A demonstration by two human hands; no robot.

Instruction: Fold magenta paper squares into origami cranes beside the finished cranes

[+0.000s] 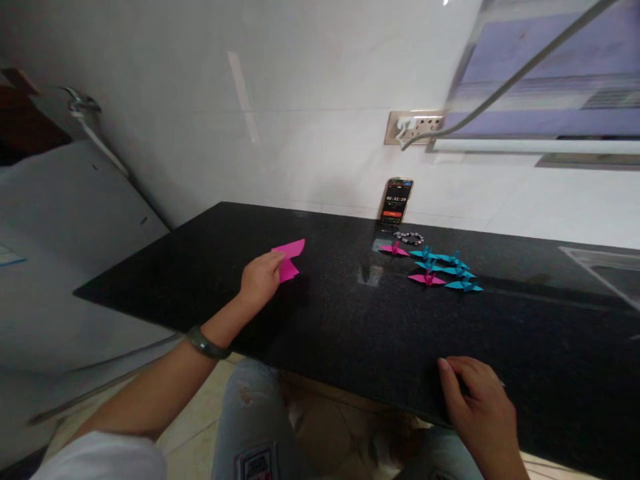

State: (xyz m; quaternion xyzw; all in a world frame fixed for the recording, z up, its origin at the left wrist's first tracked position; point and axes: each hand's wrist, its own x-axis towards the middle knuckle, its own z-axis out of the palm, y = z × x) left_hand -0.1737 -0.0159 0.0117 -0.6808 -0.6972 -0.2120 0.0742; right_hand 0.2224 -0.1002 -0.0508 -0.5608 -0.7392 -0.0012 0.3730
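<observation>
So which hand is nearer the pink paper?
Left. The left hand touches the pink paper; the right hand rests on the counter's near edge, well away.

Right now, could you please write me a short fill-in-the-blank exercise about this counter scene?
The left hand touches a ____ sheet of paper.
The phone leans against the ____.
The right hand rests on the ____ counter.
The folded cranes are pink and ____.
Missing words: pink; wall; black; blue.

Phone (397,200), bead bracelet (409,237), paper cranes (443,268), black counter (350,320)
</observation>
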